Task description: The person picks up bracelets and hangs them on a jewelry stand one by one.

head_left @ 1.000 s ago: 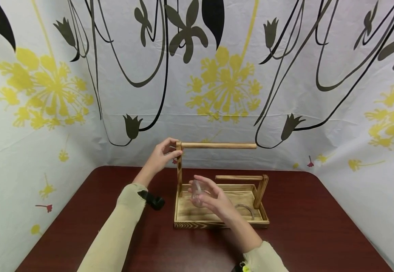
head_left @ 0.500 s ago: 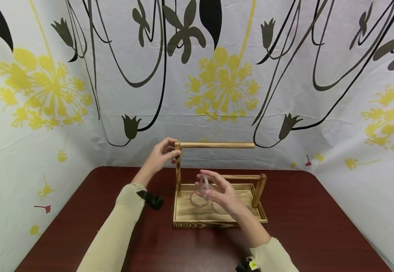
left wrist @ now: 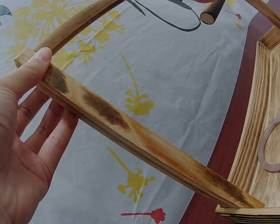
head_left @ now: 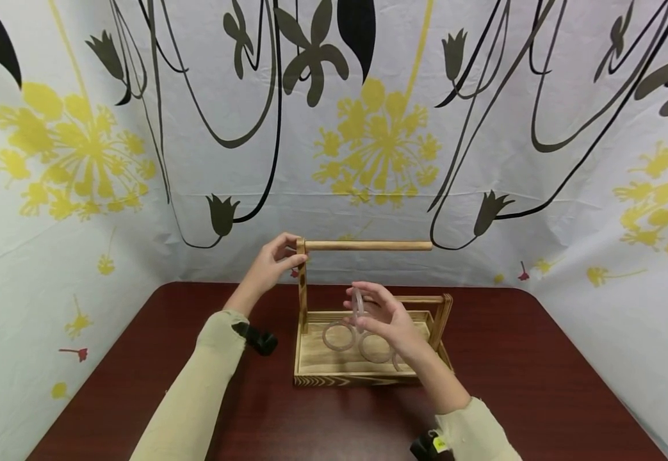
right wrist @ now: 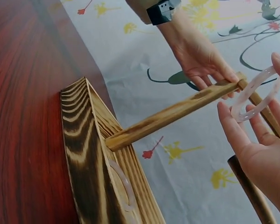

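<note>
With the thumb and fingers of my left hand (head_left: 276,262), I grip the top of the tall wooden post (head_left: 303,294) at the left end of a wooden stand. The left wrist view shows the thumb across the post's top and fingers behind it. My right hand (head_left: 390,320) holds a translucent pale pink bangle (right wrist: 255,82) between thumb and fingertips, upright and nearly edge-on in the head view, above the stand's tray (head_left: 357,380). In the tray lie a left bangle (head_left: 338,350), a middle bangle (head_left: 376,362) and a third bangle (head_left: 394,363), partly hidden by my right hand.
From the tall post a high bar (head_left: 368,246) runs right, its far end free. A lower bar (head_left: 420,299) reaches left from a short post (head_left: 440,323) at the tray's right end. Dark red table (head_left: 184,358) surrounds the stand; a patterned cloth (head_left: 287,173) hangs behind.
My right hand has moved right and slightly up with the bangle, uncovering bangles in the tray. My left hand stays on the post.
</note>
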Action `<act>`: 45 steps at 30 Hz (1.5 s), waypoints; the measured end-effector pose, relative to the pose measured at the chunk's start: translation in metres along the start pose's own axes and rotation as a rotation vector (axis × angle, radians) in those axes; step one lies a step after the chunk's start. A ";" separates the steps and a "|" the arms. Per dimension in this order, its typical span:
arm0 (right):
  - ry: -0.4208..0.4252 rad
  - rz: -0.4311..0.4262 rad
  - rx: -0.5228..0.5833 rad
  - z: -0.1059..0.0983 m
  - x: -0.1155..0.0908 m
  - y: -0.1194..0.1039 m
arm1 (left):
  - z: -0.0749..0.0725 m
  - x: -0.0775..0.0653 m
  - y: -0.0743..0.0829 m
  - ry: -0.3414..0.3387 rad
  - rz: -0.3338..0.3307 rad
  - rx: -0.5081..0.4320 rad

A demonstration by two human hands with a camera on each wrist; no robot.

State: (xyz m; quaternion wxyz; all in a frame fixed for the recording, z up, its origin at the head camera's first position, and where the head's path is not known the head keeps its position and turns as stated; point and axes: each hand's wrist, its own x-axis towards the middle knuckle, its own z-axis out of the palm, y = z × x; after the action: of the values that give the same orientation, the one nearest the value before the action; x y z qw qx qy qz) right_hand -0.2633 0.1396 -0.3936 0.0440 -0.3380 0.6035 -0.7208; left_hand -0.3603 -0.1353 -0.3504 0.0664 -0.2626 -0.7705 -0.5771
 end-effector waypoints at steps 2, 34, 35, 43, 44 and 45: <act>0.015 0.000 -0.033 0.000 0.000 -0.002 | 0.000 0.000 0.000 0.000 0.003 -0.001; 0.106 -0.037 -0.179 -0.036 -0.002 -0.030 | -0.001 0.000 0.001 -0.030 0.003 -0.073; 0.107 -0.041 -0.182 -0.037 -0.002 -0.031 | -0.001 0.000 0.001 -0.030 0.003 -0.074; 0.098 -0.079 -0.180 -0.045 -0.003 -0.032 | 0.000 -0.001 0.002 -0.026 0.009 -0.069; 0.099 -0.080 -0.179 -0.045 -0.003 -0.033 | 0.000 -0.001 0.002 -0.026 0.009 -0.068; 0.101 -0.082 -0.180 -0.046 -0.003 -0.033 | 0.000 -0.001 0.002 -0.025 0.009 -0.067</act>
State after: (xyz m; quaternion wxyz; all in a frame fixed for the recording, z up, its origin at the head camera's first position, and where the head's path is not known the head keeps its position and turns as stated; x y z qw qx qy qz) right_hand -0.2740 0.1885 -0.3670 -0.0467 -0.3283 0.6527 -0.6812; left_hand -0.3588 -0.1353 -0.3487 0.0505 -0.2755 -0.7502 -0.5990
